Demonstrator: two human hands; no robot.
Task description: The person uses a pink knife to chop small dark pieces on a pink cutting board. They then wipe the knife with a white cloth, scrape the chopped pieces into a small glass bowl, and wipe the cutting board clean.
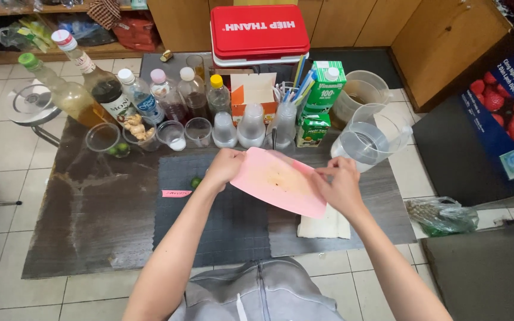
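Note:
I hold a pink cutting board [281, 181] tilted above the dark table [90, 208], with brownish stains on its surface. My left hand [224, 166] grips the board's left upper edge. At the board's right edge, my right hand [340, 184] pinches it. A small green lime [196, 182] lies on the dark mat [233, 226] just left of my left hand. A folded white cloth [322, 227] sits under my right hand.
Along the table's back stand several bottles [105, 89], plastic cups [197, 131], lidded cups [251, 126], ginger [137, 126], green cartons [323, 89], straws [300, 83] and clear pitchers [367, 142]. A red cooler [260, 32] sits behind. A pink tag [176, 193] lies on the mat.

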